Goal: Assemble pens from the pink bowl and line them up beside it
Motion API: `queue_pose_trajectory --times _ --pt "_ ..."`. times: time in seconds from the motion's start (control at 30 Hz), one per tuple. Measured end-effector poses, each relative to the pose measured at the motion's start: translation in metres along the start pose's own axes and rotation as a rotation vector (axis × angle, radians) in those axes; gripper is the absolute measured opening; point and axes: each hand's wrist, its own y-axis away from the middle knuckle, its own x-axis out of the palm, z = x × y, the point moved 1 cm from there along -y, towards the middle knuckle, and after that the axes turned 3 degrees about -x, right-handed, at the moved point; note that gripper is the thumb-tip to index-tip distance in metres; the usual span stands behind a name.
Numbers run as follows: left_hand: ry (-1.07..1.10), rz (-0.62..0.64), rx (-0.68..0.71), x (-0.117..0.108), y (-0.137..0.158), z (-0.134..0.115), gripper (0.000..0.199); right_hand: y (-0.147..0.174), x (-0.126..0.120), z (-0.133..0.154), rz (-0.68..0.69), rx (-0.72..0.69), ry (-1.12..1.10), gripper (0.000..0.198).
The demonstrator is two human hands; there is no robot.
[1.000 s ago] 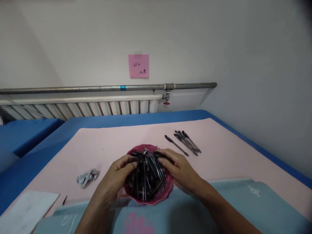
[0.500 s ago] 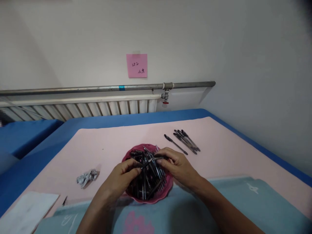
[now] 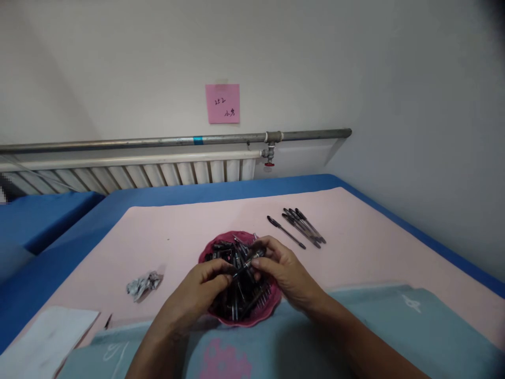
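Note:
Between my two hands, above a pink basket point(image 3: 256, 321), is a dark pen point(image 3: 243, 269) held at a slant. The fingers of my left hand point(image 3: 199, 288) pinch its lower left end. At its upper right end, my right hand point(image 3: 287, 269) closes thumb and fingers round it, hiding part of that end. The basket below is heaped with black and clear pen parts point(image 3: 233, 302), some of them covered by my hands.
Several black-capped pens point(image 3: 302, 226) lie on the pink sheet point(image 3: 189, 221) beyond my right hand, one pen point(image 3: 286, 231) apart. To the left are crumpled paper point(image 3: 144, 285), a small dark piece point(image 3: 108, 321) and white paper point(image 3: 51, 339). A blue-green cloth point(image 3: 371, 316) lies in front.
The two pen pieces in my hands met at their tips before; they now overlap in one line, with my hands slightly closer together. The view has shifted a little.

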Motion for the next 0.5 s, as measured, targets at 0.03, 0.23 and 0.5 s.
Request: queue_pose_trajectory --times 0.03,0.23,0.5 --pt "0.004 -0.005 0.014 0.001 0.0 0.0 0.015 0.0 0.001 -0.001 -0.001 0.008 -0.034 0.021" --pt "0.036 -0.061 0.063 0.008 -0.002 -0.002 0.019 0.001 0.007 -0.002 -0.027 0.022 -0.13 0.024" --pt "0.102 -0.131 0.036 0.016 -0.005 -0.003 0.025 0.005 0.019 -0.002 -0.025 0.101 -0.252 0.032"
